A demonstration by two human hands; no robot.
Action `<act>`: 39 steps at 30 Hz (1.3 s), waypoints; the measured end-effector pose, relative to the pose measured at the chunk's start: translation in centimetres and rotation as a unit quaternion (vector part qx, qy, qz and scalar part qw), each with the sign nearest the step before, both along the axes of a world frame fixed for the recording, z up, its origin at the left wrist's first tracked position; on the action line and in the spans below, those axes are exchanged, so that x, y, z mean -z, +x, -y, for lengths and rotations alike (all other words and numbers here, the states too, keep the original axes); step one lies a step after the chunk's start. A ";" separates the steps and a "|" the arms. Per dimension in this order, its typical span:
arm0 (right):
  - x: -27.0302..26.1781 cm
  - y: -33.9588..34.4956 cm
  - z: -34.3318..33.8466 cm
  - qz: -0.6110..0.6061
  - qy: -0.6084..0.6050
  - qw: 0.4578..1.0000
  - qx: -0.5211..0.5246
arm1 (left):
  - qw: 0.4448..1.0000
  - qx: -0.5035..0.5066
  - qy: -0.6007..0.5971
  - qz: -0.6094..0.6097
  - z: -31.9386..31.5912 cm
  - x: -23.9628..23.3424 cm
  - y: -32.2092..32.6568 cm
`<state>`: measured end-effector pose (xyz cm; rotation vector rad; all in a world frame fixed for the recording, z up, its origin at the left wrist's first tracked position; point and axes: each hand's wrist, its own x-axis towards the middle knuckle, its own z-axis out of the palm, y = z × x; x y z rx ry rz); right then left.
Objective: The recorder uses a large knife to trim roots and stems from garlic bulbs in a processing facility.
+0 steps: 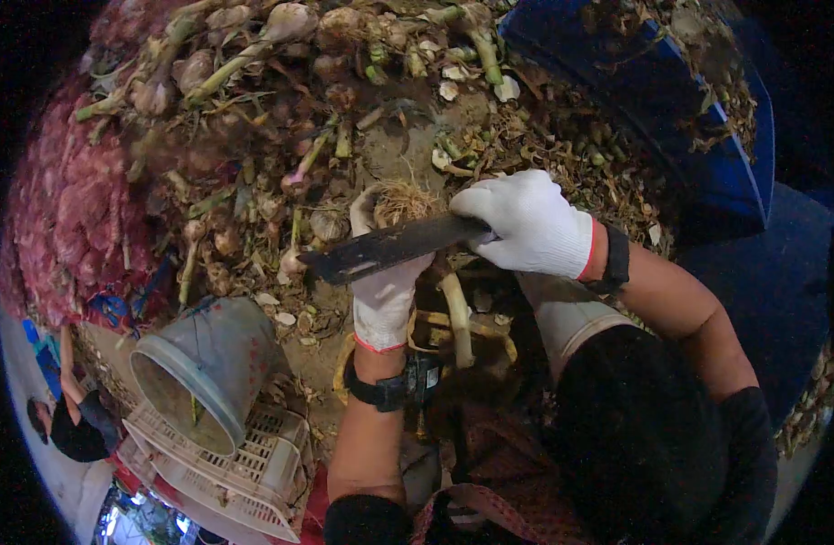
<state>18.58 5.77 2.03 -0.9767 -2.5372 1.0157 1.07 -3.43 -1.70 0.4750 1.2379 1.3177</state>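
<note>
Both of my hands wear white knit gloves. My right hand (529, 221) is closed around the near end of a dark, flat metal blade (396, 248); its grip is hidden. The blade lies across the front of my left hand (386, 293), which holds a garlic plant by the bulb. Its tuft of roots (404, 202) points away from me, and its pale stem (457, 320) hangs toward me. The blade hides most of the bulb. Loose garlic bulbs, such as one (328, 223) left of my left hand, lie among cut stems and dry leaves.
A grey plastic bucket (233, 354) lies tilted on white plastic crates (267, 456) at the lower left. Red mesh sacks (76, 218) of garlic stand at the left. Blue containers (764, 157) with scraps are at the right. Another person (83, 422) is at the far left.
</note>
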 end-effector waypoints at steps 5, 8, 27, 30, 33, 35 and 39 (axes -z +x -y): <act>-0.2 -0.1 0.0 0.026 0.048 0.998 -0.031 | 0.965 0.106 -0.017 -0.240 0.4 -0.4 -0.3; 0.2 -0.2 -0.3 0.033 0.066 0.996 -0.044 | 0.972 0.062 -0.039 -0.224 1.0 -0.3 -0.1; 2.0 1.5 -1.9 0.045 0.000 0.989 0.144 | 0.973 0.015 -0.065 -0.219 -2.5 -4.9 0.8; -0.1 1.2 -1.5 0.024 -0.056 0.982 0.178 | 0.938 0.037 -0.015 -0.344 -2.7 -3.9 0.0; -1.6 0.4 -0.7 0.000 -0.112 0.976 0.189 | 0.967 -0.081 -0.074 -0.229 -2.3 -3.1 0.1; -1.2 -0.1 0.0 -0.055 -0.135 0.970 0.194 | 0.964 -0.096 -0.091 -0.233 -2.6 -3.6 0.3; -0.3 -0.1 0.2 0.006 -0.075 0.985 0.153 | 0.980 -0.152 -0.127 -0.020 -2.1 -3.8 1.6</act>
